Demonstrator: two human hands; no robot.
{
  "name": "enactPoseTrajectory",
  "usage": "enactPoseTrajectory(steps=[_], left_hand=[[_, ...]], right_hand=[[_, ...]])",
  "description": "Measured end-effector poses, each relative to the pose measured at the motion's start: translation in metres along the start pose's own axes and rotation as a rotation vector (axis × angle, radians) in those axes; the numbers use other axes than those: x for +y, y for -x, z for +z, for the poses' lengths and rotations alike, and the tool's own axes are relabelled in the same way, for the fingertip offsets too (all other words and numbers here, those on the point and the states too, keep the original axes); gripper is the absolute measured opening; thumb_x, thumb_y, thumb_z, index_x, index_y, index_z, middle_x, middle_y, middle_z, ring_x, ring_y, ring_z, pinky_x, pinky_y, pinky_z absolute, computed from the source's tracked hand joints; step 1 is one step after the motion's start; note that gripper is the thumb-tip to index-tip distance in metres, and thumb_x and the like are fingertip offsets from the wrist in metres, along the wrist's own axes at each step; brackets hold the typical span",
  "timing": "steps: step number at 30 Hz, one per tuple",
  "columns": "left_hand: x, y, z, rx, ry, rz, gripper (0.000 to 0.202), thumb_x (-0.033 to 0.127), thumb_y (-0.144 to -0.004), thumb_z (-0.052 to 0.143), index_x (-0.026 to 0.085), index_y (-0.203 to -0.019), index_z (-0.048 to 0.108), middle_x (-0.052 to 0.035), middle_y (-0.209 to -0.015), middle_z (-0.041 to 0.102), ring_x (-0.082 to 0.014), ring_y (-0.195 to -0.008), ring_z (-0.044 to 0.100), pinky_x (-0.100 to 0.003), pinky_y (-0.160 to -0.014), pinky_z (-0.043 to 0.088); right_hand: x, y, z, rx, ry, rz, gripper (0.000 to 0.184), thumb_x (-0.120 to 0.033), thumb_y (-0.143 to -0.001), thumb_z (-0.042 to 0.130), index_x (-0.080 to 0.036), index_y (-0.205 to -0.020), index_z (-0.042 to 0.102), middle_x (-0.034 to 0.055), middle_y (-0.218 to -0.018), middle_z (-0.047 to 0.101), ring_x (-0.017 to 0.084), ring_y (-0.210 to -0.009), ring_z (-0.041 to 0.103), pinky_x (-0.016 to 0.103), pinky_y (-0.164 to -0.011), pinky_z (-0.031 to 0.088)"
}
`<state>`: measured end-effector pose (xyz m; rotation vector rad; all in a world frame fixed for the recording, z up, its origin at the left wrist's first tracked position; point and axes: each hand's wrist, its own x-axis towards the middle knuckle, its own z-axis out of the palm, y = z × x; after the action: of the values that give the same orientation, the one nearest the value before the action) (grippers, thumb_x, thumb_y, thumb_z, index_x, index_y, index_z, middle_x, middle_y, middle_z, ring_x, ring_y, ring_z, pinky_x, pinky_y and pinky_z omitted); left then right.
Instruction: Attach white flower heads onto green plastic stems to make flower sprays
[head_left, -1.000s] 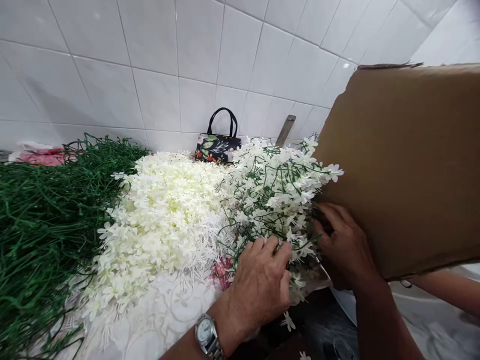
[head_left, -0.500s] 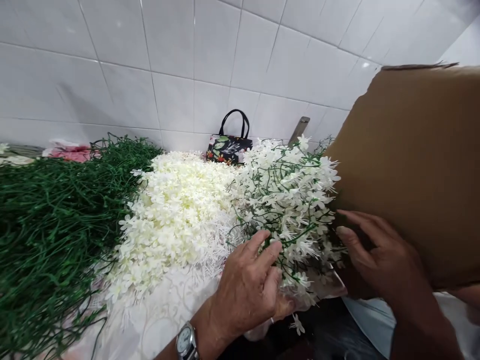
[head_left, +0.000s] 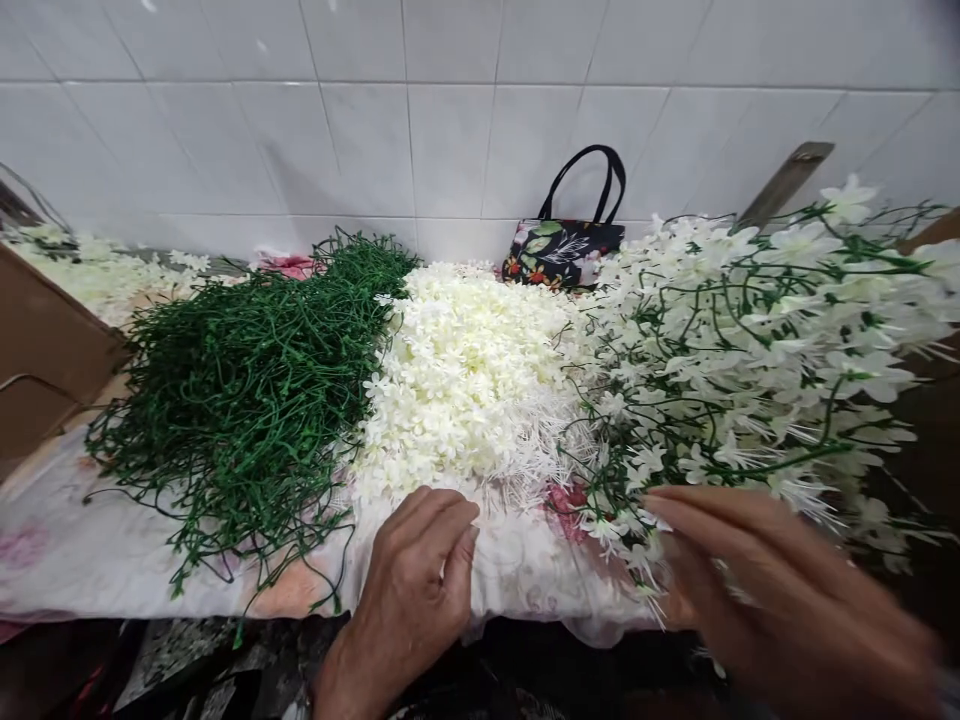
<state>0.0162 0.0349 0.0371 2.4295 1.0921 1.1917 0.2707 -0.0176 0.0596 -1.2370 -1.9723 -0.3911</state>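
Observation:
My left hand (head_left: pixel 420 575) is over the front of the table, just below a heap of loose white artificial petals (head_left: pixel 465 370). Its fingers are curled together, with the thumb close to the index finger, and nothing shows in them. My right hand (head_left: pixel 772 580), partly blurred, is at the lower edge of a pile of white artificial flowers on green stems (head_left: pixel 750 380). Its fingers are stretched out and its fingertips overlap the nearest blooms. Left of the petals lies a big tangle of bare green plastic stems (head_left: pixel 255 380). Thin white stamens (head_left: pixel 532 450) lie beside the petals.
A black floral handbag (head_left: pixel 562 250) stands against the white tiled wall (head_left: pixel 360 150). A flat metal bar (head_left: pixel 784 185) leans behind the flower pile. Cardboard (head_left: pixel 52 350) stands at the far left. A floral cloth (head_left: pixel 97 540) covers the table.
My view has swung left. My left hand has come away from the flower pile towards the table's front, and my right hand has left the cardboard for the pile's lower edge.

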Motion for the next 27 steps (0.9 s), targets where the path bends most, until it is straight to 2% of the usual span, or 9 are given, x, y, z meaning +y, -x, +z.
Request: enactPoseTrajectory(steps=[2,4,7,11,13,16,19,23,27], left_hand=[[-0.009,0.001,-0.004,0.038,-0.09,-0.013,0.018,0.003,-0.081,0.047,0.015,-0.084,0.06,-0.0063,-0.076,0.065,-0.0187,-0.071,0.059,-0.032,-0.065,0.05],[-0.016,-0.005,-0.006,0.063,-0.18,-0.034,0.019,0.003,-0.081,0.046,0.016,-0.085,0.059,-0.0066,-0.077,0.064,-0.02,-0.073,0.058,-0.034,-0.068,0.049],[-0.02,-0.024,-0.003,0.017,-0.278,-0.105,0.021,0.003,-0.081,0.043,0.018,-0.081,0.059,-0.007,-0.08,0.063,-0.022,-0.078,0.058,-0.036,-0.073,0.047],[-0.021,-0.058,0.011,-0.163,-0.377,-0.144,0.025,0.001,-0.076,0.045,0.018,-0.086,0.06,-0.0072,-0.088,0.062,-0.0232,-0.084,0.056,-0.036,-0.075,0.045],[-0.023,-0.07,0.019,-0.238,-0.418,-0.134,0.023,0.003,-0.075,0.047,0.019,-0.084,0.061,-0.0067,-0.088,0.062,-0.023,-0.082,0.055,-0.036,-0.073,0.044],[-0.025,-0.075,0.027,-0.227,-0.421,-0.126,0.023,0.001,-0.074,0.045,0.018,-0.074,0.06,-0.0069,-0.083,0.061,-0.0226,-0.08,0.054,-0.036,-0.072,0.043],[-0.027,-0.068,0.025,-0.097,-0.306,-0.115,0.027,-0.002,-0.074,0.043,0.017,-0.075,0.061,-0.0073,-0.081,0.06,-0.0223,-0.079,0.055,-0.037,-0.071,0.043],[-0.024,-0.05,0.011,0.142,0.078,-0.153,0.027,0.0,-0.076,0.045,0.015,-0.084,0.065,-0.0046,-0.077,0.058,-0.0164,-0.073,0.056,-0.029,-0.067,0.046],[-0.018,-0.026,-0.004,0.192,0.388,-0.321,0.024,0.003,-0.074,0.05,0.017,-0.081,0.068,-0.001,-0.072,0.06,-0.0119,-0.066,0.055,-0.023,-0.061,0.045]], right_hand=[[-0.03,-0.021,0.028,-0.092,-0.047,-0.121,0.016,-0.005,-0.084,0.054,-0.013,-0.095,0.063,0.0072,-0.082,0.065,0.016,-0.079,0.058,0.031,-0.076,0.045],[-0.042,-0.037,0.051,-0.171,0.01,-0.077,0.017,-0.005,-0.087,0.047,-0.012,-0.089,0.063,0.0069,-0.077,0.062,0.017,-0.075,0.056,0.032,-0.072,0.043],[-0.041,-0.052,0.078,-0.238,0.158,-0.009,0.014,-0.009,-0.086,0.05,-0.014,-0.083,0.063,0.0069,-0.075,0.061,0.02,-0.073,0.053,0.033,-0.067,0.038],[-0.037,-0.059,0.102,-0.317,0.308,0.025,0.011,-0.008,-0.078,0.057,-0.016,-0.071,0.061,0.0048,-0.068,0.059,0.02,-0.066,0.049,0.032,-0.063,0.031],[-0.038,-0.06,0.107,-0.306,0.319,0.018,0.019,-0.004,-0.078,0.054,-0.017,-0.065,0.059,0.0038,-0.063,0.056,0.019,-0.064,0.046,0.032,-0.062,0.029],[-0.038,-0.056,0.105,-0.293,0.278,-0.009,0.025,-0.005,-0.083,0.049,-0.017,-0.062,0.056,0.003,-0.061,0.053,0.017,-0.062,0.044,0.031,-0.063,0.028],[-0.041,-0.05,0.097,-0.28,0.202,-0.032,0.026,-0.005,-0.086,0.046,-0.017,-0.065,0.057,0.0032,-0.062,0.051,0.018,-0.064,0.043,0.032,-0.065,0.027],[-0.051,-0.04,0.093,-0.288,0.128,-0.072,0.027,-0.004,-0.086,0.043,-0.017,-0.067,0.057,0.0039,-0.064,0.051,0.019,-0.065,0.041,0.032,-0.065,0.027],[-0.061,-0.03,0.096,-0.405,0.1,-0.099,0.023,-0.007,-0.086,0.046,-0.018,-0.069,0.057,0.0051,-0.07,0.053,0.02,-0.068,0.044,0.033,-0.066,0.029]])
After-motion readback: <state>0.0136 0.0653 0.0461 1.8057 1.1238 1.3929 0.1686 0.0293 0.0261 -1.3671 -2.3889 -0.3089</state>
